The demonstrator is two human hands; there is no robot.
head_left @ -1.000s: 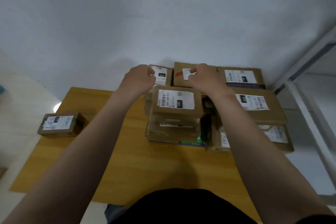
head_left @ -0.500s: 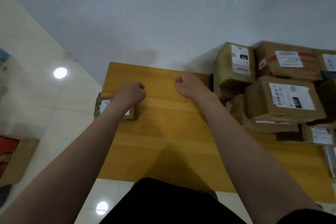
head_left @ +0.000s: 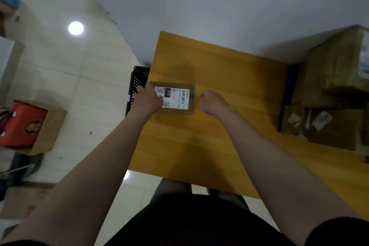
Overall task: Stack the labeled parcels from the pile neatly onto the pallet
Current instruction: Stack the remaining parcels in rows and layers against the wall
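Wooden tabletop point(head_left: 229, 78) bears a brown parcel point(head_left: 176, 99), white barcode label point(head_left: 180, 97) up; left hand point(head_left: 146, 103) grips it, right hand point(head_left: 212, 103) fisted beside.

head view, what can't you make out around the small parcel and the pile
Head view:
small parcel: left end and part of its label hidden by the left hand.
left hand's grip: fingers hidden under the hand itself.
parcel pile: cut off by the right edge, labels blurred.
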